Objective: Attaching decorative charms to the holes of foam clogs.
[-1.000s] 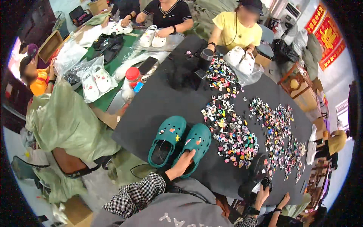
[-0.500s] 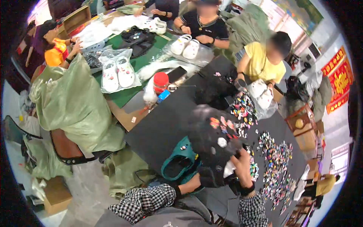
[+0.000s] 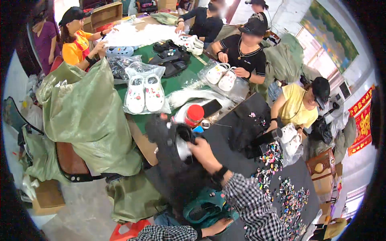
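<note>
A black clog (image 3: pixel 171 142), blurred by motion, is in my right hand (image 3: pixel 203 152), which reaches forward and left across the black table. Its white insole faces me, and its lower part blends into the dark tabletop. Near the front edge lies a pair of teal clogs (image 3: pixel 204 205); a small charm shows on one strap. My left hand (image 3: pixel 218 227) is closed at the side of the teal clogs, with its fingertips partly hidden. To the right, many colourful shoe charms (image 3: pixel 293 197) are spread over the table.
A red-lidded jar (image 3: pixel 194 114) stands beyond the black clog. White clogs in a clear bag (image 3: pixel 144 94) lie on the green table (image 3: pixel 177 82). A big green sack (image 3: pixel 88 116) bulges at the left. Across the table, a person in yellow (image 3: pixel 297 104) handles white clogs (image 3: pixel 290 138).
My right hand has swung left and forward with the black clog, away from the charms. My left hand has shifted slightly right and nearer. The whole view has tilted up.
</note>
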Demonstrator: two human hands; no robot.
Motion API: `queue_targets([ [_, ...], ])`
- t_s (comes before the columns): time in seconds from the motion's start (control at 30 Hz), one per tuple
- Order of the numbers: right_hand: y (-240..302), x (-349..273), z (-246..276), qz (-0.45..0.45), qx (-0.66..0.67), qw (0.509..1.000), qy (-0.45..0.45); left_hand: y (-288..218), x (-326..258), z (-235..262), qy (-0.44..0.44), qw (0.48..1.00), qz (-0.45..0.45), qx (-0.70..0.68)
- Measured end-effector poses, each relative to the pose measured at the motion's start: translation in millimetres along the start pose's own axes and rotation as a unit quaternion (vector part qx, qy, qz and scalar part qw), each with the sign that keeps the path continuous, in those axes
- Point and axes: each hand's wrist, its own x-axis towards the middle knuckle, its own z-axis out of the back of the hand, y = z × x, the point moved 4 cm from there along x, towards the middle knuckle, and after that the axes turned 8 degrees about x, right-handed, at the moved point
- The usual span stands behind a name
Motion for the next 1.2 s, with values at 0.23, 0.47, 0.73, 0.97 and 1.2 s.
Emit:
queue_targets([
  [0.23,103.8,119.1,42.2,0.054,0.061,0.997,-0.009,-3.5,-5.3,-12.6,0.012,0.999,-0.029,0.006],
  [0.47,95.6,-3.9,63.3,0.229,0.009,0.969,0.095,-54.7,6.2,69.7,-0.010,0.992,0.063,-0.111],
  [0.73,6.2,-210.7,147.0,0.037,0.004,0.997,0.071,-88.7,-12.3,107.8,0.050,0.929,0.271,-0.247],
  [0.97,-56.7,-375.0,210.2,-0.153,0.042,0.978,-0.136,-129.8,-9.1,164.6,-0.006,0.953,0.287,-0.095],
  [1.2,-158.5,-520.0,213.6,-0.192,0.082,0.928,-0.309,-128.2,-4.6,148.9,-0.042,0.923,0.274,-0.266],
])
